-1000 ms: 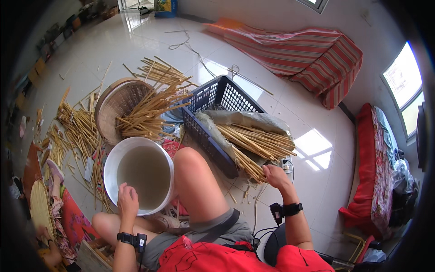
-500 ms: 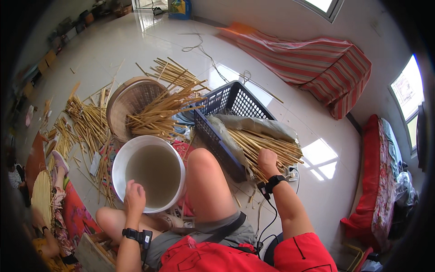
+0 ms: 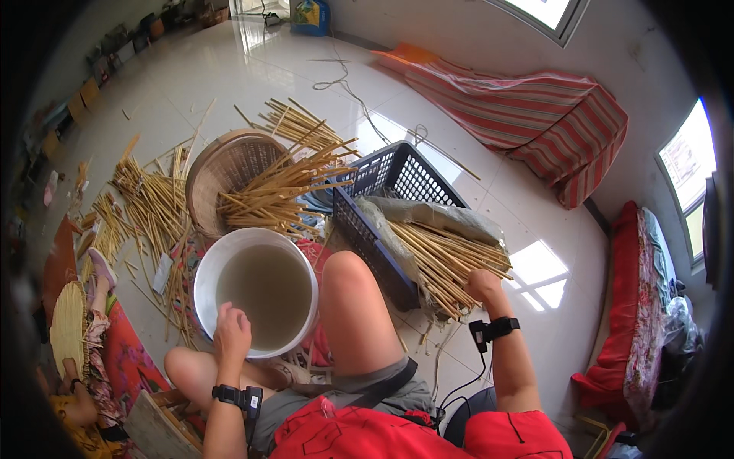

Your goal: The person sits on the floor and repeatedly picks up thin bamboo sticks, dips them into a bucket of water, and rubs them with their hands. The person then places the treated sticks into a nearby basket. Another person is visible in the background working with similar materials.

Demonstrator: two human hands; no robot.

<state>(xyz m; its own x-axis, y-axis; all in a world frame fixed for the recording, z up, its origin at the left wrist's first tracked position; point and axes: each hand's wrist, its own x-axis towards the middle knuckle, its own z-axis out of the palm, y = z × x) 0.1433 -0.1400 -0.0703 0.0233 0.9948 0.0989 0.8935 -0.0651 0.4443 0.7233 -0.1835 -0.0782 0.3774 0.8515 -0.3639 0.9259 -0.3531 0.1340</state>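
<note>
Right hand (image 3: 483, 286): fingers curled at the ends of sticks (image 3: 443, 252) in a dark crate (image 3: 378, 260), right of centre; grip cannot be told. Left hand (image 3: 232, 330): half-open, at the bucket's (image 3: 206, 279) lower-left rim. One knee (image 3: 345, 271) obstructs between bucket and crate. Wicker basket (image 3: 222, 174), upper left of centre.

Home-like interior, apparently serving as a craft workspace. A glossy tiled floor (image 3: 260, 73), plain walls (image 3: 619, 84), windows (image 3: 688, 153) and striped cloth (image 3: 527, 126) suggest a dwelling; heaped sticks (image 3: 443, 252), a woven basket (image 3: 210, 172) and a white bucket (image 3: 205, 298) indicate handwork
</note>
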